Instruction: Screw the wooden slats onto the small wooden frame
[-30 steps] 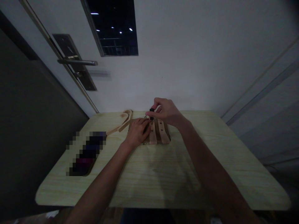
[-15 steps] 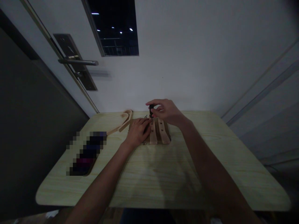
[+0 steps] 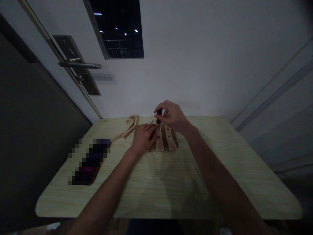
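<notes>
A black-handled screwdriver [image 3: 159, 112] stands nearly upright in my right hand [image 3: 172, 116], pinched between thumb and fingers. Its tip points down at the left of two light wooden strips [image 3: 159, 143]; the exact contact is too small to make out. My left hand [image 3: 144, 137] lies over the left part of the wooden piece, its fingertips and thumb pressed against that strip near the screwdriver's tip. To the right, the second wooden strip [image 3: 169, 133] shows dark holes. The board under the strips is partly hidden by my left hand.
A curved wooden hook piece [image 3: 130, 126] lies left of my left hand. Nearer the table's left edge is a pixelated, phone-like dark object [image 3: 90, 166]. Behind the pale wooden table [image 3: 151, 186] stands a white door with a metal handle [image 3: 83, 65] and a window [image 3: 119, 29].
My right hand has turned a little around the screwdriver handle, its fingers now curled differently and the knuckles slightly higher. My left hand stays on the wood. The whole view has shifted slightly.
</notes>
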The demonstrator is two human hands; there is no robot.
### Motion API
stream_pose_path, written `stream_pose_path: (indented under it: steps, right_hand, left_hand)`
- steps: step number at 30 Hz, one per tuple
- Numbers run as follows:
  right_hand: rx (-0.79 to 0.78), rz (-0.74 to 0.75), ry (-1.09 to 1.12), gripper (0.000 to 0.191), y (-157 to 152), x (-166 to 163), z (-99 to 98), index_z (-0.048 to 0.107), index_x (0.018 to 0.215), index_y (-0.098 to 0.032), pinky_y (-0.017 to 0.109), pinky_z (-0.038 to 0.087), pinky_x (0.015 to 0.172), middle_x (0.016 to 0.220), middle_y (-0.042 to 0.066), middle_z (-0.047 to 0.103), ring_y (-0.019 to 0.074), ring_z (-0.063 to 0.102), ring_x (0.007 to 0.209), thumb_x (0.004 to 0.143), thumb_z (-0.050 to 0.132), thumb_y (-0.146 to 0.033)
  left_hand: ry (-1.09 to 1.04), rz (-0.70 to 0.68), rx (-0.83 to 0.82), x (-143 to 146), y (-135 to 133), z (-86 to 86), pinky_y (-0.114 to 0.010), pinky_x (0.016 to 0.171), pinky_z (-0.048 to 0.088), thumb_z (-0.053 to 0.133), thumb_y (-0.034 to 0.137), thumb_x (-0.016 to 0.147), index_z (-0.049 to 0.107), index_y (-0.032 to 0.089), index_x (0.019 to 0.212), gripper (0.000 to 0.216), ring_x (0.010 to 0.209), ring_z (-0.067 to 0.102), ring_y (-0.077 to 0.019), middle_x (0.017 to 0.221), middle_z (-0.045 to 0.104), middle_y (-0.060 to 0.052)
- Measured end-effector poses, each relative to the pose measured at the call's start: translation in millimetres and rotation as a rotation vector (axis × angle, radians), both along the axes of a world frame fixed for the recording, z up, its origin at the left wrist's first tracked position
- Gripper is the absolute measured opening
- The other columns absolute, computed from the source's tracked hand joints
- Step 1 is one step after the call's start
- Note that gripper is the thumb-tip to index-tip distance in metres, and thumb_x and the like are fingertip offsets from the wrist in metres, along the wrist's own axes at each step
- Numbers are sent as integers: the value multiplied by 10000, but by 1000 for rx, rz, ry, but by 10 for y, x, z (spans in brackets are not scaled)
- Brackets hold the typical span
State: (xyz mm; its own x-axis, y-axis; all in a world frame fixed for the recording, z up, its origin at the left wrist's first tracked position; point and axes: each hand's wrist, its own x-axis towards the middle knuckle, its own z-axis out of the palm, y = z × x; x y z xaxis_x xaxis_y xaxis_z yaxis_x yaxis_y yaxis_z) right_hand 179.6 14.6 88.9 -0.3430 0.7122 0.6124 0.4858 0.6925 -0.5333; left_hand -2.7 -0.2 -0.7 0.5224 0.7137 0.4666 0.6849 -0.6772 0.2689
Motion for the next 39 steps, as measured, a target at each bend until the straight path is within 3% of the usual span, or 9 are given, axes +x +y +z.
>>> stream_pose_path:
  steps: [6,12,21,32,35,39]
  right_hand:
    - [-86,79,89,192,-18,7,19,677,931,-174,248,481,616,967,43,705,97,566,638,754,605,-161]
    - [-72,50,55,270,-42,8,53,712,943,-156,261,495,668,974,51,744,103,609,655,751,530,-108]
    - [-81,9,32,284,-50,15,82,725,1024,-179,241,463,627,942,38,724,108,579,676,763,617,-154]
    - [22,-23,2,150,14,1,23,701,775,-190,274,417,671,687,-14,550,115,499,644,775,736,-336]
    - [41,-36,57,165,23,-8,0,675,758,-183,273,435,636,764,5,583,108,501,628,767,744,-332]
    - [-40,45,121,175,18,-7,0,689,894,-176,269,475,608,882,33,666,109,552,635,764,718,-290]
  left_hand:
    - [-12,-3,4,-4,-15,6,-493,1019,466,454,297,986,611,147,1270,357,1174,582,-285,1263,657,-135]
    - [-16,4,9,-6,-10,-6,-502,1004,475,451,306,988,615,134,1263,363,1163,585,-296,1258,660,-140]
    - [0,4,3,-8,3,-3,-514,1004,476,459,300,978,614,140,1263,362,1162,585,-296,1259,661,-139]
    - [-7,1,18,0,5,-18,-505,1012,474,453,292,985,621,143,1245,343,1157,586,-286,1245,665,-137]
    - [-13,-3,10,-3,-1,-10,-513,1024,466,461,286,982,611,138,1263,351,1175,581,-289,1261,657,-142]
    - [-16,-3,0,-4,-14,10,-514,1027,464,449,294,985,615,147,1259,353,1176,583,-291,1266,654,-144]
